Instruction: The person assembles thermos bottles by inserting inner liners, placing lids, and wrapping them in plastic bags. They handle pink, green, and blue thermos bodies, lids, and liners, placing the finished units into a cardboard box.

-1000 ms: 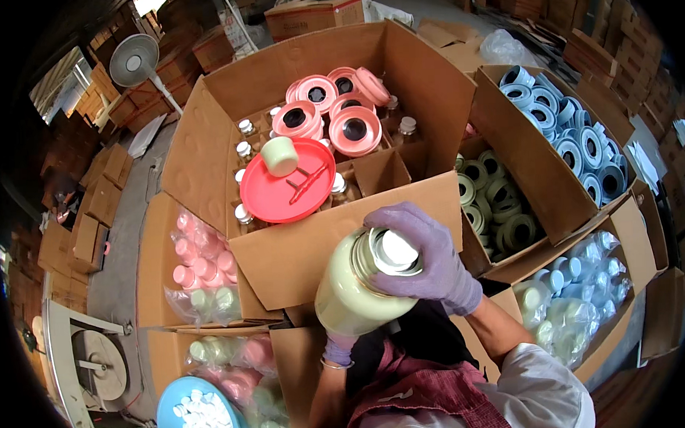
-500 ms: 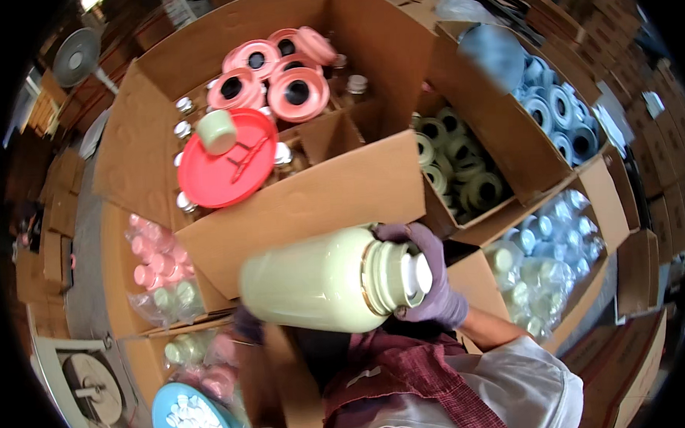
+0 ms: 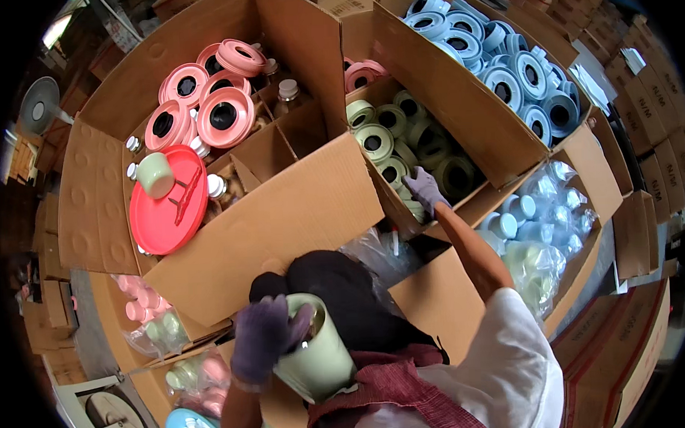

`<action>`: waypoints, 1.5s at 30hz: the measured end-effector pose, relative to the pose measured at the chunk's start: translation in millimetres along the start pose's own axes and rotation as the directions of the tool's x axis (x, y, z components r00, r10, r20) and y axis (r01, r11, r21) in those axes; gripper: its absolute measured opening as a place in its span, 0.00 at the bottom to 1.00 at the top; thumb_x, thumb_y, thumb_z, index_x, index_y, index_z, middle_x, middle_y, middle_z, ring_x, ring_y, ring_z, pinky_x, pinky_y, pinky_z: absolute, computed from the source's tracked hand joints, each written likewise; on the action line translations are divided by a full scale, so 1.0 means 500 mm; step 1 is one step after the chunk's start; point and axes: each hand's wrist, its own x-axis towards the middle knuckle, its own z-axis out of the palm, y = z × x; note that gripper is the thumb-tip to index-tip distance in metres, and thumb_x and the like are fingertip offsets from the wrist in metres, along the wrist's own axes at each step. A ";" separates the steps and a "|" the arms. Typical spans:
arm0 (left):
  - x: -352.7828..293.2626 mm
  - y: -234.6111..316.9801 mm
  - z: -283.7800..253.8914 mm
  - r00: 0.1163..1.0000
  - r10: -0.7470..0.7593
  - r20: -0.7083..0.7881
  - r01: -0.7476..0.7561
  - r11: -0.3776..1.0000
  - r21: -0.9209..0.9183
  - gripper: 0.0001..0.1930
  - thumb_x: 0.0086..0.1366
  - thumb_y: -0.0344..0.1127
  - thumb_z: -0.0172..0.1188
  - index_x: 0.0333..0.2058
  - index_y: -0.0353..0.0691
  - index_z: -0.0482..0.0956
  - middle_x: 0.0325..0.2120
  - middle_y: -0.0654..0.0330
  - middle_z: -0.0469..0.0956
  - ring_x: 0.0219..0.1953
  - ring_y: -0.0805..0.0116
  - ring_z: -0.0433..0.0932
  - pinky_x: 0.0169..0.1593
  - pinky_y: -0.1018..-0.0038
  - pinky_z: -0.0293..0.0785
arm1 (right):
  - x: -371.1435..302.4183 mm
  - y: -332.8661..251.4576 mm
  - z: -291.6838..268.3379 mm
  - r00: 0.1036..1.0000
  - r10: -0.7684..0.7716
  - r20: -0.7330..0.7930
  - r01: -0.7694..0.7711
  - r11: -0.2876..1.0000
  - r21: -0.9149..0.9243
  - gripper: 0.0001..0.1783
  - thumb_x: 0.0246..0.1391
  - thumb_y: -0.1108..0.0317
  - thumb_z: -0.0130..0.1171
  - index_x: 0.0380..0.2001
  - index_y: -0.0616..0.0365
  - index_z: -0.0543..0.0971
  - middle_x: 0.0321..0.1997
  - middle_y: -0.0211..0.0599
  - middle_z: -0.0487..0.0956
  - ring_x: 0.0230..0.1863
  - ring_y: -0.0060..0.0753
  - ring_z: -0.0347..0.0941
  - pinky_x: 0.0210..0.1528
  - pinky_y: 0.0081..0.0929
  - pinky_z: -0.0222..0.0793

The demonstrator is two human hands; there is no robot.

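Note:
My left hand (image 3: 262, 342), in a purple glove, grips the pale green vacuum flask body (image 3: 318, 366) by its upper rim. The flask stands tilted against my lap with its wide open end up, and something shiny shows inside. My right hand (image 3: 426, 191), gloved too, reaches into a carton of pale green plastic rings (image 3: 374, 141). Its fingers close at the edge of a ring there; their tips are partly hidden among the parts.
A big carton (image 3: 283, 231) ahead holds bottles with silvery tops, pink rings (image 3: 222, 117) and a red plate (image 3: 158, 224) bearing a green cup (image 3: 155, 175). Blue rings (image 3: 530, 73) fill the far-right carton. Bagged cups (image 3: 537, 267) lie right; a blue bowl (image 3: 180, 425) sits lower left.
The flask has turned from lying sideways, neck to the right, to wide open end up, closer to my lap. My right hand has left it and moved forward into the green rings.

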 end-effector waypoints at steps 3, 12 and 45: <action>-0.043 0.052 -0.079 0.977 -0.211 -0.015 0.207 0.968 -0.141 0.18 0.59 0.52 0.63 0.30 0.41 0.76 0.25 0.53 0.76 0.25 0.53 0.79 0.28 0.60 0.74 | 0.105 0.246 0.058 0.953 0.282 -0.113 -0.281 0.959 0.024 0.48 0.42 0.43 0.68 0.57 0.71 0.67 0.51 0.62 0.77 0.55 0.54 0.74 0.51 0.43 0.72; -0.092 0.069 -0.056 0.848 -0.515 -0.126 0.413 0.791 -0.452 0.13 0.57 0.38 0.67 0.38 0.38 0.78 0.28 0.53 0.78 0.32 0.52 0.79 0.35 0.60 0.74 | -0.052 -0.050 -0.052 0.983 0.177 -0.042 -0.098 0.708 0.700 0.17 0.54 0.61 0.62 0.43 0.61 0.76 0.31 0.35 0.77 0.24 0.26 0.73 0.23 0.25 0.71; -0.018 -0.053 -0.092 0.671 -0.093 -0.735 -0.340 0.843 -0.416 0.38 0.54 0.46 0.73 0.63 0.49 0.70 0.67 0.54 0.57 0.64 0.53 0.65 0.61 0.59 0.68 | -0.487 -0.650 0.018 0.481 -0.797 0.366 0.413 0.574 0.707 0.41 0.48 0.69 0.69 0.64 0.56 0.61 0.60 0.41 0.71 0.56 0.35 0.71 0.59 0.33 0.68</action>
